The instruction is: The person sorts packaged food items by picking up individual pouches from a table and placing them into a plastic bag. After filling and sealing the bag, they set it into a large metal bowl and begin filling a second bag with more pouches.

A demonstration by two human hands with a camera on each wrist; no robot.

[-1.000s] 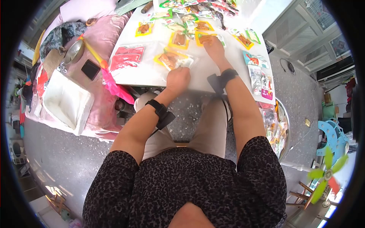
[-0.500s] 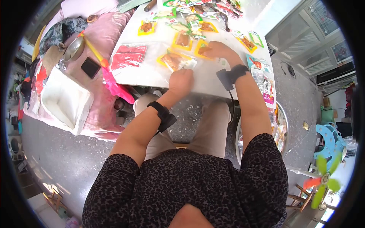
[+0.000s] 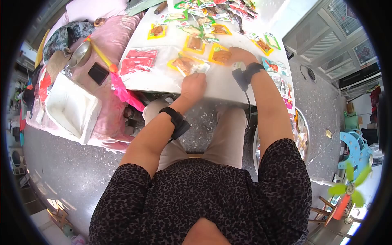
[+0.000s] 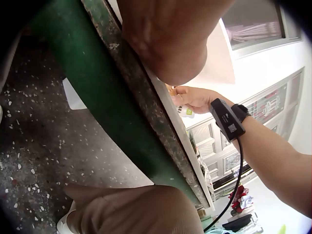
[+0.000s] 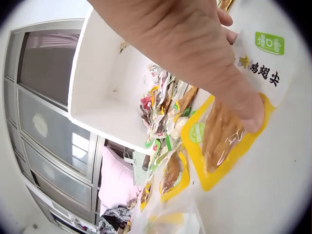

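Observation:
My left hand [image 3: 194, 86] is at the table's near edge, curled at the near end of a clear plastic bag with a yellow-edged food packet [image 3: 185, 64] in it. Its fingertips are hidden in the left wrist view. My right hand [image 3: 242, 56] pinches the right side of another yellow-edged packet [image 5: 222, 139], which lies on the white table. The thumb lies over its yellow border, and brown meat shows through its window. Another yellow-edged packet [image 3: 194, 43] lies just beyond the two.
Red packets [image 3: 139, 61] lie at the table's left, more packets [image 3: 218, 8] in a heap at the far side. A white foam box [image 5: 109, 80] stands beyond the heap. Packets [image 3: 265, 43] line the right edge; a metal basin [image 3: 302, 134] is below. A pink-covered bed is at left.
My right hand has drawn the yellow-edged packet nearer across the table and now sits at its right side. My left hand has stayed almost in place beside the clear bag.

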